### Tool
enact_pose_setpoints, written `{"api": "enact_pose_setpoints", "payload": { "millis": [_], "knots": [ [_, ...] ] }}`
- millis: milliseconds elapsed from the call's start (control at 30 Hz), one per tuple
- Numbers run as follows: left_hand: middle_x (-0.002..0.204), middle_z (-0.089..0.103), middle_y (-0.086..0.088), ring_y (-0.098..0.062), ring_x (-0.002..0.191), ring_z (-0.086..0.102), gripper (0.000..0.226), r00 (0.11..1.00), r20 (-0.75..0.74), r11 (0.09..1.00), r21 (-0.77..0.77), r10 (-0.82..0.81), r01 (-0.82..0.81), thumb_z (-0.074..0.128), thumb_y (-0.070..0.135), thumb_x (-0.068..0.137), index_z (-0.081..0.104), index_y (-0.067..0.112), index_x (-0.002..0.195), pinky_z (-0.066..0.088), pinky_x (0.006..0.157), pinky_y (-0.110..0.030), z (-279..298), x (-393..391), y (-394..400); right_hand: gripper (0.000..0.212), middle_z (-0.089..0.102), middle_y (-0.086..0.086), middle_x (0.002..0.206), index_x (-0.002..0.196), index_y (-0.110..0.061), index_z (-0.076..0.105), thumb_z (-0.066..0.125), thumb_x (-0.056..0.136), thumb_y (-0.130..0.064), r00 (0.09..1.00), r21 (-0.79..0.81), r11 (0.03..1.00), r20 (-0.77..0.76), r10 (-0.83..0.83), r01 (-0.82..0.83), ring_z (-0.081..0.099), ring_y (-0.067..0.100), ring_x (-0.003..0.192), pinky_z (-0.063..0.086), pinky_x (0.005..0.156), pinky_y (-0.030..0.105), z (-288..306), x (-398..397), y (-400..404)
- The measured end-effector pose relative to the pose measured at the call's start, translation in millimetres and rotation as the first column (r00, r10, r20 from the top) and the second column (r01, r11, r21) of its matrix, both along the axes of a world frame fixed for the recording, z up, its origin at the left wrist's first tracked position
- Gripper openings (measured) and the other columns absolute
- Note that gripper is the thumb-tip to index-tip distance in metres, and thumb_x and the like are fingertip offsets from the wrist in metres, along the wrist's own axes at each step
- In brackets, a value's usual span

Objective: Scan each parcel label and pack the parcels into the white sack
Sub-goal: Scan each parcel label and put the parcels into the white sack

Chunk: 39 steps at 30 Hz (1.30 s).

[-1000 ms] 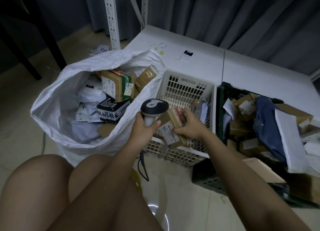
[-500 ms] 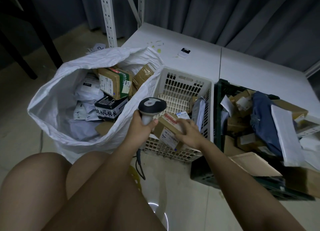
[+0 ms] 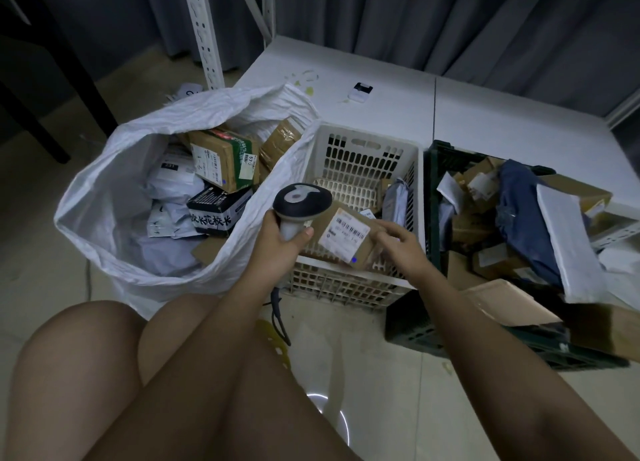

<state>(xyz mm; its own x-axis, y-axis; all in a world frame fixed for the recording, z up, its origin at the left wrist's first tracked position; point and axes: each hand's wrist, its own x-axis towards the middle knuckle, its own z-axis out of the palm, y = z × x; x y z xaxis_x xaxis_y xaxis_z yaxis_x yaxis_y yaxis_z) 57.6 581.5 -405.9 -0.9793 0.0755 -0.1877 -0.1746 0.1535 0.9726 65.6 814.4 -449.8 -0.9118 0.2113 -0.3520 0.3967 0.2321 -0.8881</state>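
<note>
At frame centre, a scanner [image 3: 300, 207] clasped in the left hand [image 3: 277, 239] was aimed at the labelled parcel [image 3: 349, 237] gripped by the right hand [image 3: 403, 244], apparently mid-scan, so a transfer into the white sack [image 3: 104, 197] at left seemed next.

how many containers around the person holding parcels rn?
3. White sack on the left, white basket in the middle, dark green crate on the right. Any others out of frame cannot be seen.
</note>
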Motion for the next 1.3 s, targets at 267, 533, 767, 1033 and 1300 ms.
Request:
{"api": "enact_pose_setpoints", "payload": {
  "millis": [267,533,767,1033,1300],
  "knots": [
    [0.132,0.047,0.009,-0.007,0.119,0.046,0.06,0.981,-0.089,0.983,-0.072,-0.174,0.168,0.061,0.02,0.092,0.03,0.02,0.144,0.038,0.096,-0.024,8.2,10.1,1.3,0.032,0.056,0.0,0.126,0.131,-0.019,0.059,0.052,0.1,-0.023,0.999,-0.094,0.995,-0.021,-0.045,0.043,0.056,0.021,0.111,0.049,0.098,0.048,20.3,-7.7,5.5],
    [0.138,0.045,0.006,-0.012,0.127,0.044,0.066,0.965,-0.046,0.956,-0.153,-0.259,0.249,0.063,0.021,0.091,0.027,0.021,0.146,0.037,0.107,-0.035,-4.5,9.9,-1.0,0.031,0.058,0.006,0.128,0.126,-0.015,0.062,0.058,0.096,-0.019,0.993,-0.122,0.987,-0.041,-0.114,0.109,0.06,0.007,0.093,0.054,0.063,0.021,19.8,-16.1,5.4],
    [0.142,0.043,0.005,-0.013,0.128,0.043,0.068,0.966,-0.028,0.957,-0.143,-0.258,0.252,0.064,0.022,0.09,0.025,0.025,0.146,0.036,0.11,-0.042,-10.5,8.3,-2.8,0.021,0.056,0.004,0.129,0.114,-0.029,0.064,0.059,0.095,-0.021,0.994,-0.115,0.99,-0.062,-0.09,0.082,0.059,0.012,0.101,0.053,0.075,0.029,21.2,-19.7,6.5],
    [0.14,0.047,0.005,-0.013,0.127,0.046,0.066,0.971,-0.053,0.967,-0.111,-0.235,0.228,0.064,0.025,0.09,0.029,0.024,0.146,0.039,0.108,-0.043,-9.5,7.7,-4.8,0.023,0.056,0.005,0.13,0.115,-0.032,0.065,0.061,0.094,-0.025,0.995,-0.09,0.994,-0.077,-0.07,0.063,0.06,0.015,0.106,0.055,0.082,0.034,25.1,-20.4,3.4],
    [0.138,0.049,0.0,-0.016,0.124,0.047,0.061,0.99,-0.132,0.996,-0.071,0.038,-0.048,0.064,0.017,0.09,0.033,0.016,0.143,0.038,0.105,-0.035,13.5,-3.1,-23.9,0.034,0.059,-0.002,0.111,0.128,-0.023,0.06,0.062,0.094,-0.021,0.981,-0.085,0.996,-0.194,-0.022,0.005,0.062,0.015,0.099,0.058,0.078,0.036,69.4,-22.4,-33.9]
  ]
}}
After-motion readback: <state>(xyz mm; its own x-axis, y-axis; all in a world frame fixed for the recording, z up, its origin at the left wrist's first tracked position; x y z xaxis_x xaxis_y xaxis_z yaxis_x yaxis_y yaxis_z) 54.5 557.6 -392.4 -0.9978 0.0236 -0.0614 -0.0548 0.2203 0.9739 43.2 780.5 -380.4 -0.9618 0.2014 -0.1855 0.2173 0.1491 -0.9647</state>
